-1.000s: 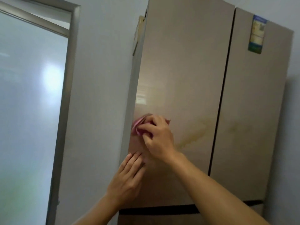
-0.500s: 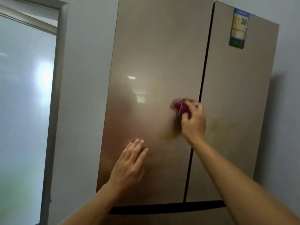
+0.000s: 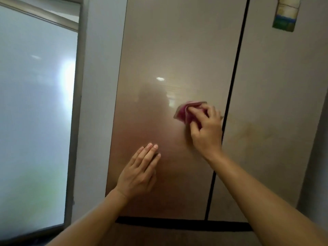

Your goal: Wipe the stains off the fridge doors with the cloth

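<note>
Frosted window is glowing off at nine o'clock, grey wall beside it, and the tall beige fridge is filling the rest of the view; the left door is looking pretty clean and shiny now, just reflections on it as far as I can tell; the right hand is pressing a bunched pink cloth against that door, at about three o'clock of the panel, right up beside the dark gap between the doors, fingers curled tight around the cloth; the left hand is lying flat and spread on the same door down toward six o'clock, holding nothing, probably just bracing; the right door is where the work is waiting, since a yellowish stain is smearing across it just past the gap, at three o'clock of the cloth; so I'm guessing roughly half done; sticker is sitting up at one o'clock.
</note>
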The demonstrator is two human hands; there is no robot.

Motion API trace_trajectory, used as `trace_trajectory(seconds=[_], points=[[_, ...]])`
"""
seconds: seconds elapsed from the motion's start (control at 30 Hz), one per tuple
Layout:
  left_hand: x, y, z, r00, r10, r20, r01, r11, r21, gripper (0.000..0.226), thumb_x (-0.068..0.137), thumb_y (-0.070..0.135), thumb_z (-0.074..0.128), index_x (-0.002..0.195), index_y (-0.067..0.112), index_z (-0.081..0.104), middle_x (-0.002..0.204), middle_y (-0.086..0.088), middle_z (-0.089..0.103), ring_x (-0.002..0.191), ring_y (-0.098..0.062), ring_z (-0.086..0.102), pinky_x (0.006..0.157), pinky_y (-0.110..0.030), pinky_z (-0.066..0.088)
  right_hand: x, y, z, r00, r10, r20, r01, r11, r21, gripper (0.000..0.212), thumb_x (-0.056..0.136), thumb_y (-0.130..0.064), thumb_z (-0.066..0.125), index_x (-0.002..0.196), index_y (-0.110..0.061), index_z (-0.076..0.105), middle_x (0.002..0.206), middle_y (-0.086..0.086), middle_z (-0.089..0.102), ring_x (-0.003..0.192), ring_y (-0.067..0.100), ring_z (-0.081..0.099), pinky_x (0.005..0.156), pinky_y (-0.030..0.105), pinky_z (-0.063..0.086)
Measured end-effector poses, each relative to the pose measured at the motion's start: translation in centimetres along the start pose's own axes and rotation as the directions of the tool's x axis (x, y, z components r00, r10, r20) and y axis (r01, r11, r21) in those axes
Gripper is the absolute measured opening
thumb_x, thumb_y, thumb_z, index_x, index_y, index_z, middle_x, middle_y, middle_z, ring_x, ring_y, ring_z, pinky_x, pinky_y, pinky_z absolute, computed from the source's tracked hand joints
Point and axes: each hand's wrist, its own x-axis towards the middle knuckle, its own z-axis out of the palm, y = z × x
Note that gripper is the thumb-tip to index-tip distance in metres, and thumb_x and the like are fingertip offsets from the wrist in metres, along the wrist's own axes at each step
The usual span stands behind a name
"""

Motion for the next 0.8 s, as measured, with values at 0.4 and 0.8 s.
trace_trajectory(seconds=[0.4, 0.8], points=[[0.0, -0.1, 0.0, 1.0, 0.002, 0.003, -0.002, 1.0, 0.002, 0.051, 0.089, 0.021, 0.049, 0.136, 0.002, 0.045, 0.146, -0.022, 0.04, 0.14, -0.036, 0.033, 0.113, -0.049, 0.03, 3.1, -2.3, -2.3, 0.996, 0.024, 0.08, -0.034, 0.992, 0.122, 0.034, 0.072, -0.023, 0.054, 0.102, -0.021, 0.072, 0.103, -0.001, 0.06, 0.1, 0.018, 0.052, 0.088, 0.027, 0.042], [3.9, 7.6, 1.0, 0.993, -0.118, 0.023, 0.12, 0.976, -0.183, 0.034, 0.087, 0.014, 0.051, 0.117, 0.001, 0.062, 0.137, -0.025, 0.05, 0.136, -0.04, 0.038, 0.114, -0.054, 0.028, -4.5, 7.7, -10.1, 0.953, 0.025, 0.302, -0.024, 1.0, -0.005, 0.023, 0.068, -0.03, 0.052, 0.074, -0.026, 0.074, 0.079, -0.008, 0.066, 0.078, 0.011, 0.059, 0.072, 0.029, 0.049]])
